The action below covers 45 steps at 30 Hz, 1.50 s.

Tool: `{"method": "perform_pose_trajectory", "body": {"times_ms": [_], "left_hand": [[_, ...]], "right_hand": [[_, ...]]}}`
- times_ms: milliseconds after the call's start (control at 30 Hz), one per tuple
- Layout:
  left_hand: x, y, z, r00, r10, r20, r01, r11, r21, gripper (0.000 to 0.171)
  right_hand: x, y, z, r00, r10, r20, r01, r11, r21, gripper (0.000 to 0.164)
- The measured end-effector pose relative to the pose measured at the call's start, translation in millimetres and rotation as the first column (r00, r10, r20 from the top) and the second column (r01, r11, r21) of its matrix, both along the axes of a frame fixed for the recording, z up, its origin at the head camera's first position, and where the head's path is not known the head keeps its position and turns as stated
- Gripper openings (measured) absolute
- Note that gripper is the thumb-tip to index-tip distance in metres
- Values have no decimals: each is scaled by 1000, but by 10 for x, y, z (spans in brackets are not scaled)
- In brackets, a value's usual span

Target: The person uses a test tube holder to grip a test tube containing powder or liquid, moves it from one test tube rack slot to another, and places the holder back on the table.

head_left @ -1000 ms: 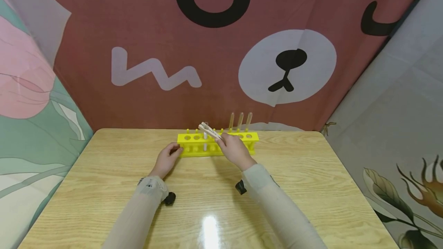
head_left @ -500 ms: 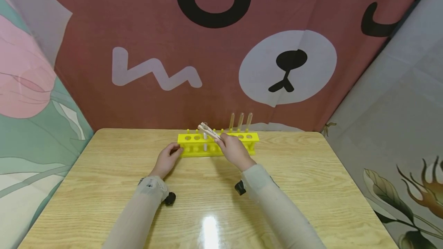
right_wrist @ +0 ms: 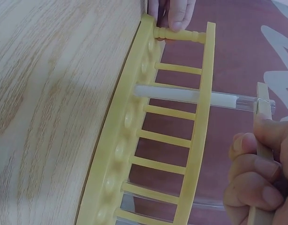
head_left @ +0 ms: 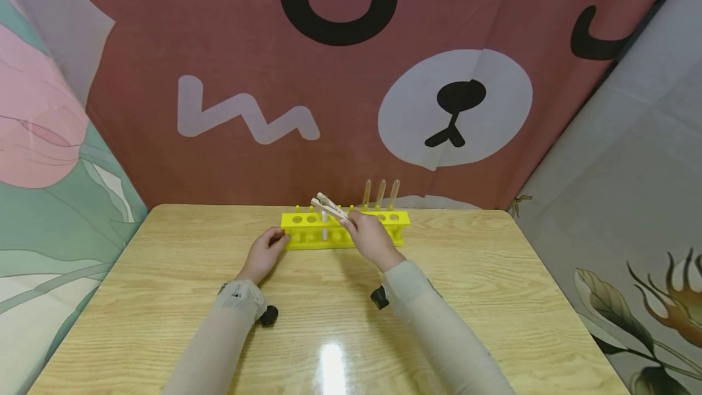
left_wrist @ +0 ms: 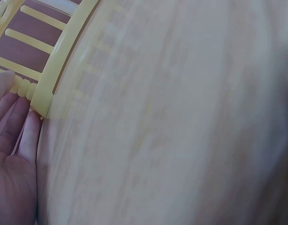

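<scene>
A yellow test tube rack (head_left: 344,218) stands near the table's far edge. My left hand (head_left: 264,255) grips its left end post (right_wrist: 181,35) between thumb and fingers. In my right hand (head_left: 372,239) is a wooden test tube clamp (head_left: 331,207), tilted up to the left. A test tube with white contents (right_wrist: 172,93) stands upright in one of the rack's holes. The clamp's front end is at this tube's top; whether its arms touch the glass I cannot tell. In the left wrist view only part of my left hand (left_wrist: 15,178) shows.
Three clear test tubes (head_left: 381,192) stand upside down on pegs at the rack's back right. Several bare pegs (head_left: 298,208) line the back left. The wooden table (head_left: 307,346) spreads before the rack, and a printed curtain (head_left: 247,175) hangs behind it.
The tips of the test tube clamp stand farther apart than before. Both hands and the rack have stayed nearly in place.
</scene>
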State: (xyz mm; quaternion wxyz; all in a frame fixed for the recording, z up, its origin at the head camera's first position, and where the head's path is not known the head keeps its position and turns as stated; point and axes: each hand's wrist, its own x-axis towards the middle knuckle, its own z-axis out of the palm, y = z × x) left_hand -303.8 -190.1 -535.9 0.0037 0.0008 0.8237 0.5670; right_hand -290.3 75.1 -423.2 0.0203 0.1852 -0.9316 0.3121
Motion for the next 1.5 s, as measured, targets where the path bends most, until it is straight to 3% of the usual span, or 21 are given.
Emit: {"method": "perform_pose_trajectory", "body": {"times_ms": [333,1133,1500], "left_hand": [[-6,0,-12,1000,2,-1,-2,1000,1,35],[-5,-17,-10,1000,5,-1,-5,1000,-3,36],[-9,-16,-13,1000,1,-10,-1,1000,-12,34]], "right_hand": [[6,3,19,999,-6,-31,6,1000,-24,25],[29,29,100,999,-39,-15,37,993,-114,28],[57,175,-17,995,-97,4,97,979,-181,30]]}}
